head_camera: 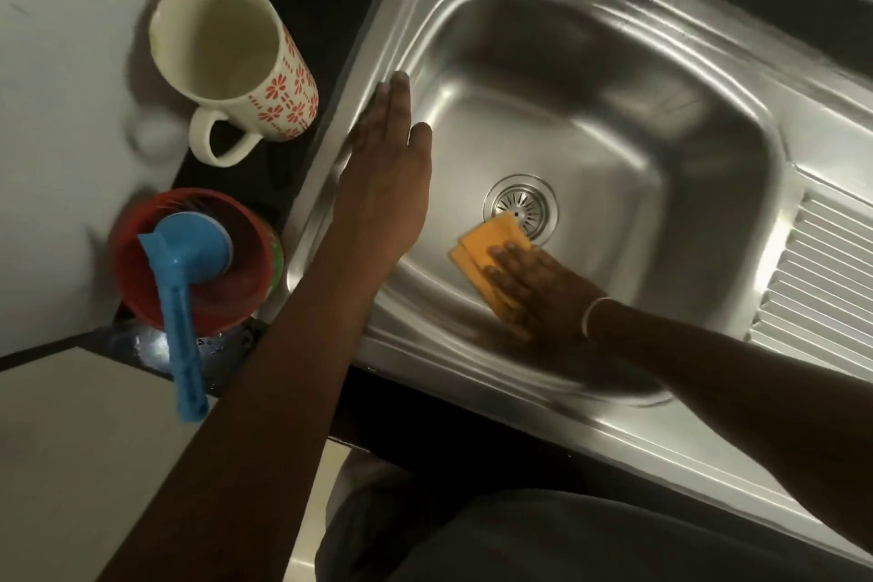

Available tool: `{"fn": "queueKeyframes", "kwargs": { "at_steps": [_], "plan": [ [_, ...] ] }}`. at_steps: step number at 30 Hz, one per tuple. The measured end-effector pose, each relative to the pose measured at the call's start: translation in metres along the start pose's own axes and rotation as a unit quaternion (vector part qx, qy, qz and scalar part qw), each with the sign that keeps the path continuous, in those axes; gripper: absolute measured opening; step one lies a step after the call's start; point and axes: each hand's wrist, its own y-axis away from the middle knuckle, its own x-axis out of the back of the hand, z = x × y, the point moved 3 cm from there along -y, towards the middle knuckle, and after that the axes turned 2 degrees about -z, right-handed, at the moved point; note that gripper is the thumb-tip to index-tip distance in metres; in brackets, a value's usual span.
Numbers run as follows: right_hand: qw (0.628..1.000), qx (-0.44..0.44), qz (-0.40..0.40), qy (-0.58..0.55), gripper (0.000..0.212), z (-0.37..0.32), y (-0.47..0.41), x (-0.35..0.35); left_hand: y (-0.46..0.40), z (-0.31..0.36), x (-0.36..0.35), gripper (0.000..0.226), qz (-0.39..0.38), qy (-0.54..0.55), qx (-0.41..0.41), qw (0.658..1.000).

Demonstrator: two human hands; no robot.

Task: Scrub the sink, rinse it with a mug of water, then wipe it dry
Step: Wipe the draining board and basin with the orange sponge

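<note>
Your right hand (538, 293) presses the cloth (491, 258) flat on the sink (614, 118) floor beside the drain (519, 203), grip wide. Your left hand (387, 175) rests flat-fingered on the sink's left rim. The mug (231, 61) stands on the worktop (307, 5).

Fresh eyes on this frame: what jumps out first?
The yellow cloth pops against the steel sink: it lies on the basin floor beside the drain, pressed flat under the right hand. The left hand rests open on the sink's left rim. On the counter further left stand a floral mug and a blue brush in a red bowl.
</note>
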Motion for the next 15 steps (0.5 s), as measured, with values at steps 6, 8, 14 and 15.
{"fn": "queueKeyframes", "kwargs": {
  "at_steps": [6, 8, 14, 15],
  "plan": [
    [0.972, -0.222, -0.041, -0.063, 0.084, 0.054, 0.03, 0.008, 0.002, 0.003, -0.003, 0.035, 0.004, 0.005, 0.007, 1.0],
    [0.955, -0.28, -0.017, -0.093, 0.086, 0.055, 0.021, 0.012, 0.001, -0.001, -0.004, 0.035, 0.006, 0.014, 0.01, 1.0],
    [0.855, -0.463, 0.101, -0.211, 0.091, 0.079, -0.07, 0.052, -0.003, -0.001, -0.009, 0.031, -0.005, 0.039, 0.009, 0.999],
    [0.842, -0.481, 0.122, -0.212, 0.091, 0.083, -0.088, 0.063, -0.003, 0.0, -0.009, 0.032, -0.009, 0.043, 0.011, 0.999]
  ]
}}
